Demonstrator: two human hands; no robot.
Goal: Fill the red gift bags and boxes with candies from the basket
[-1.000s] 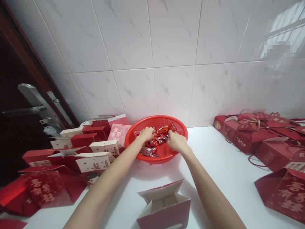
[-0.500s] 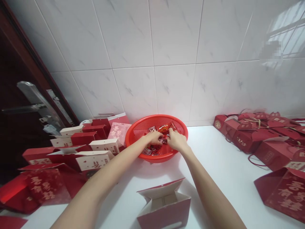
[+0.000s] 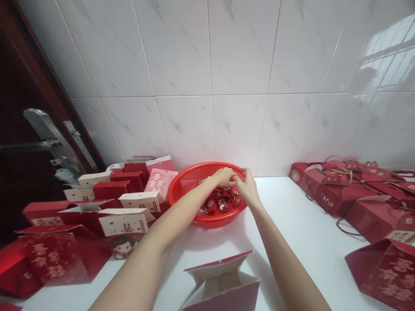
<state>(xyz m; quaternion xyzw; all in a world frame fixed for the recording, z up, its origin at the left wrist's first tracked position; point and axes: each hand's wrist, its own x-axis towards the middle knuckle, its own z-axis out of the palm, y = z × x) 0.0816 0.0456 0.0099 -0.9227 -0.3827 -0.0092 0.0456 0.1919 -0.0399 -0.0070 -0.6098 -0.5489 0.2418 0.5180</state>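
A round red plastic basket [image 3: 177, 183] stands against the wall, with wrapped candies [image 3: 223, 204] in red and dark wrappers on its bottom. My left hand [image 3: 223, 177] is over the candies near the far rim, its fingers curled and closed. Close beside it, at the right rim, my right hand [image 3: 247, 185] has its fingers bent in toward the left hand's fingertips. What either hand holds, if anything, is hidden. Nearer to me, between my forearms, a red paper gift box [image 3: 223, 293] stands with its top open and its pale inside showing.
Several red and cream gift boxes [image 3: 136, 199] stand in rows at the left, beside a dark door with a metal handle [image 3: 42, 129]. More red boxes with cord handles [image 3: 340, 194] are grouped at the right. A red box [image 3: 385, 270] lies nearer on the white table [image 3: 301, 259].
Both hands have risen out of the candies and moved toward the basket's far right rim, fingertips now close together. More candies show. The view has tipped slightly upward.
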